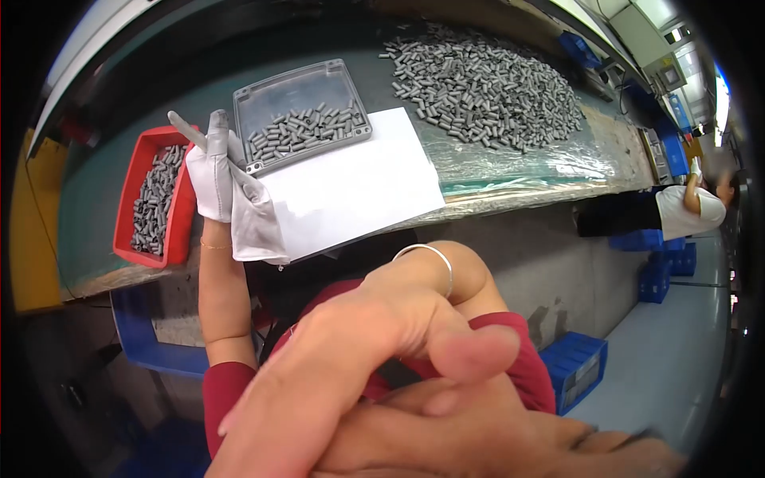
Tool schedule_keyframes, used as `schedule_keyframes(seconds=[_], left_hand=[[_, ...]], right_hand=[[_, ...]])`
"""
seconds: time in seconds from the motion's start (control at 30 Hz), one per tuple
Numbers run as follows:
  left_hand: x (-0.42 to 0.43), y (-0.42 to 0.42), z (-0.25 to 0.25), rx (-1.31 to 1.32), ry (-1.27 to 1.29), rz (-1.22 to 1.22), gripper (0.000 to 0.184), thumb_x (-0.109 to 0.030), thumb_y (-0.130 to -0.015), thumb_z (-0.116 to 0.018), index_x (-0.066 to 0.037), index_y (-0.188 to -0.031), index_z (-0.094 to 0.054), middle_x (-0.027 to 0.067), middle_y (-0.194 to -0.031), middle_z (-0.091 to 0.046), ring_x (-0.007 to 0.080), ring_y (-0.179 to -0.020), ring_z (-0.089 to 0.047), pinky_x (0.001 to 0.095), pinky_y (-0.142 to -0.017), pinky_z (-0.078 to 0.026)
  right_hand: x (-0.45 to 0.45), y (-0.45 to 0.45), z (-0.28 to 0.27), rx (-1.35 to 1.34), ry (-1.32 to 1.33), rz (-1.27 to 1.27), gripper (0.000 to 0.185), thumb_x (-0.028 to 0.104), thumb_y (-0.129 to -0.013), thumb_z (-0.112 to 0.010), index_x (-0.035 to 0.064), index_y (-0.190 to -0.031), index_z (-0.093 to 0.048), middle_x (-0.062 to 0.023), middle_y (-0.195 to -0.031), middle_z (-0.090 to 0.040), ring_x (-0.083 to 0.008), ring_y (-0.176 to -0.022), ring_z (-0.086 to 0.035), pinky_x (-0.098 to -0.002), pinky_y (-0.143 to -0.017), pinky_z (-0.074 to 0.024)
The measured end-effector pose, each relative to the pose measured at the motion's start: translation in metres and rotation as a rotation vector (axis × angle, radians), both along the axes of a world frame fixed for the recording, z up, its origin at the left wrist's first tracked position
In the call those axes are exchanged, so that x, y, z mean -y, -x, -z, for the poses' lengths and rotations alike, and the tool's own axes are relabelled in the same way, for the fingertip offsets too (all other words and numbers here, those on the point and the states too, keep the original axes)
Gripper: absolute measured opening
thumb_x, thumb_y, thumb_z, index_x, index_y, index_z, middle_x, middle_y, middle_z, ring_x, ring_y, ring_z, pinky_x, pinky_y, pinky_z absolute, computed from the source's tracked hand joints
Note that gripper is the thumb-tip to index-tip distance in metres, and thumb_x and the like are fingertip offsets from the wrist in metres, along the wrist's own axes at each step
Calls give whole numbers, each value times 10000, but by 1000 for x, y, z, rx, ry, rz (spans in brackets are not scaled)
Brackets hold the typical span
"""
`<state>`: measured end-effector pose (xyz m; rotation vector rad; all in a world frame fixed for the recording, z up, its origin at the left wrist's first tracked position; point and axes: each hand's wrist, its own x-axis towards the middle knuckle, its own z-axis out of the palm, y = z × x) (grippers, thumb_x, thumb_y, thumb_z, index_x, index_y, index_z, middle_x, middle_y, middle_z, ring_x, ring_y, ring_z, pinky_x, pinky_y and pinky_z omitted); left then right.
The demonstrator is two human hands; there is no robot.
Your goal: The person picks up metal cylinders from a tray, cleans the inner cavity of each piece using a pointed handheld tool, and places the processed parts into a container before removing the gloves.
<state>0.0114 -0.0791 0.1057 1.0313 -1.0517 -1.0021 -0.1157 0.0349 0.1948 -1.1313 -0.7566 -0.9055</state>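
Note:
My left hand [211, 175] wears a white glove with grey fingertips and is raised beside the red bin [185, 231] of small grey cylinders. A second white glove [259, 227] hangs against it and seems pinched there; the grip is partly hidden. My right hand [374, 350] is bare, with a bracelet on the arm, and looms very close to the camera. Its thumb stands out from the rest; the other fingers are blurred and partly cut off. More bare skin, perhaps fingers, fills the bottom edge. A clear-sided grey tray [267, 169] holds similar cylinders.
White paper [351, 183] lies under the tray's near side. A large heap of grey cylinders [494, 92] covers the bench's far right. Plastic film wraps the bench edge [510, 187]. Blue crates [580, 370] stand on the floor, and a person in white [685, 211] is at right.

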Motion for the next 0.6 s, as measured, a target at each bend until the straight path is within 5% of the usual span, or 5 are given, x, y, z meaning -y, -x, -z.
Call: schedule_keyframes(seconds=[0.17, 0.23, 0.37, 0.57, 0.6], left_hand=[[4, -9, 10, 49, -84, -51, 522, -401, -1001, -620, -112, -586, -491, -17, -521, -460, 71, -471, -420, 242, -462, -307], [1, -12, -1, 47, -85, -62, 517, -421, -987, -641, -72, -612, -572, -8, -538, -511, 74, -500, -469, 248, -486, -354], [-14, -11, -17, 31, -111, -18, 574, -411, -987, -638, -23, -571, -564, 40, -524, -532, 106, -497, -504, 252, -493, -389], [-5, -19, -3, 19, -84, 68, 584, -418, -986, -633, -19, -566, -556, 33, -524, -523, 105, -467, -490, 256, -485, -392], [-7, -18, -6, 106, -170, -4, 520, -428, -987, -624, 44, -769, -641, 38, -525, -526, 109, -417, -473, 248, -437, -387]], right_hand=[[23, 39, 4, -5, -40, 180, 924, 688, -1009, -118, 11, -1117, -738, -223, -1240, -661, -389, -1230, -582, -536, -1105, -354], [24, 78, -11, -81, -161, 306, 740, 643, -1024, -274, 91, -1039, -766, -120, -1228, -686, -352, -1252, -567, -540, -1151, -290], [15, 120, -38, -90, -239, 390, 344, 295, -1008, -536, 232, -773, -779, 58, -950, -690, -133, -1016, -579, -342, -1021, -406], [-19, 96, -59, -340, -517, 386, 263, 61, -911, -606, 198, -720, -722, 30, -770, -569, -108, -907, -550, -286, -891, -418], [-16, 100, -60, -353, -506, 393, 263, 61, -911, -606, 198, -720, -722, 30, -770, -569, -108, -907, -550, -286, -891, -418]])
